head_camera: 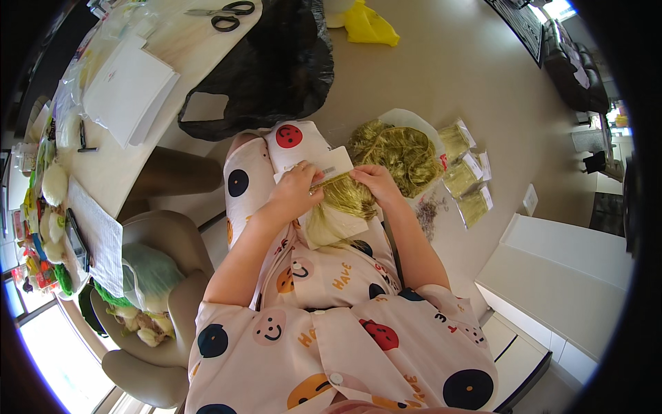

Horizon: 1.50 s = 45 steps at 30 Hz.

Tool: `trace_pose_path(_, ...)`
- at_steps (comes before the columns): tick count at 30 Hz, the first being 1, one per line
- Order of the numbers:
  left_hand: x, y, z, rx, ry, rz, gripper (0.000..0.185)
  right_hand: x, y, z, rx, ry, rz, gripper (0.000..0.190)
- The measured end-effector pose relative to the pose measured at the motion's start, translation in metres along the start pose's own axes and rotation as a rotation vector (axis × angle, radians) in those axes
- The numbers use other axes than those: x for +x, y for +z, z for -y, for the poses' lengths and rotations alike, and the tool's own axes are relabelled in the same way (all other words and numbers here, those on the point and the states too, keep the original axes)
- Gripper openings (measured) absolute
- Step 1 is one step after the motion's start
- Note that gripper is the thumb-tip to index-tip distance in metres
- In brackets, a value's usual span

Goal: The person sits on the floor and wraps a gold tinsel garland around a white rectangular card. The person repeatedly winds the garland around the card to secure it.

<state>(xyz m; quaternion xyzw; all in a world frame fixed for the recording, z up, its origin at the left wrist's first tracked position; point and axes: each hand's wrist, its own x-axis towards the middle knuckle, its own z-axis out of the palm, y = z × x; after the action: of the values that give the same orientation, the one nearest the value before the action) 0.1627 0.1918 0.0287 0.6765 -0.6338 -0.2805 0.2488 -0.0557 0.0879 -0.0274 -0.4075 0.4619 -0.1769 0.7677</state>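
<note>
On my lap, a hank of glossy gold fringe (349,195) hangs from a narrow woven band. My left hand (294,192) grips the band's left part, its fingers bent over a white card (339,157) with a printed code. The band's right end is pinched between the thumb and fingers of my right hand (381,183). Loose pale strands fall towards my body over another white sheet (354,226). Just beyond my right hand, an open clear plastic bag (421,121) holds a tangled heap of the same gold fringe (395,155).
Several flat clear packets of gold fringe (468,176) lie on the floor to the right. A black plastic bag (279,67) hangs by the table (150,93), which bears scissors (227,14), white cards (129,93) and a phone (77,240). A stuffed bag (155,274) rests on the chair (176,233).
</note>
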Motion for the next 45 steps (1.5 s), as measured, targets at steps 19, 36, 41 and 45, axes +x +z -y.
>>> trace_pose_path(19, 0.013, 0.049, -0.012, -0.463, 0.047, -0.241, 0.019, -0.029, 0.004, 0.044, -0.826, -0.358, -0.087, 0.023)
trace_pose_path(36, 0.013, 0.046, -0.009, -0.365, 0.167, -0.176, 0.014, -0.045, 0.024, 0.06, -0.865, -0.486, -0.069, 0.017)
trace_pose_path(41, 0.011, 0.044, -0.011, -0.387, 0.114, -0.111, 0.011, -0.038, 0.019, 0.06, -0.926, -0.476, -0.016, 0.019)
trace_pose_path(45, 0.014, 0.048, -0.012, -0.306, 0.116, -0.145, 0.009, -0.028, 0.013, 0.054, -0.928, -0.353, -0.021, 0.023)
